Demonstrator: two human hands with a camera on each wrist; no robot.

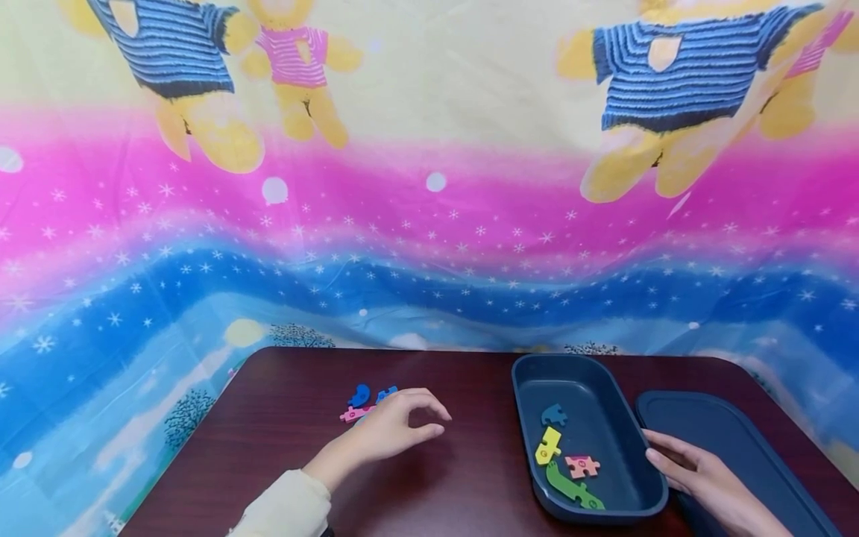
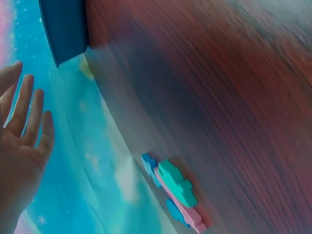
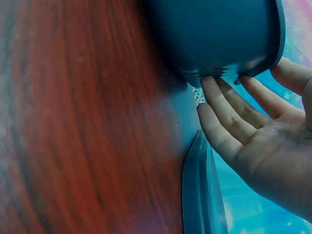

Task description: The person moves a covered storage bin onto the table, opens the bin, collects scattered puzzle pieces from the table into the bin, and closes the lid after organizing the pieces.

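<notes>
My left hand (image 1: 396, 426) hovers over the table with loosely bent fingers and nothing in them. Beyond it lie a blue puzzle piece (image 1: 360, 395), another blue one partly covered by the hand, and a pink puzzle piece (image 1: 354, 414). In the left wrist view a green puzzle piece (image 2: 176, 183) rests on the pink one. My right hand (image 1: 705, 477) touches the right side of a dark blue box (image 1: 617, 447): thumb at the rim, fairly straight fingers against the outer wall. Inside are a yellow puzzle piece (image 1: 548, 446), a salmon one, a green one and a teal one.
A flat dark blue lid (image 1: 738, 455) lies on the table right of the box, partly beneath my right forearm. The dark red-brown table (image 1: 463, 477) ends at a printed cloth (image 1: 429, 224) hanging behind it.
</notes>
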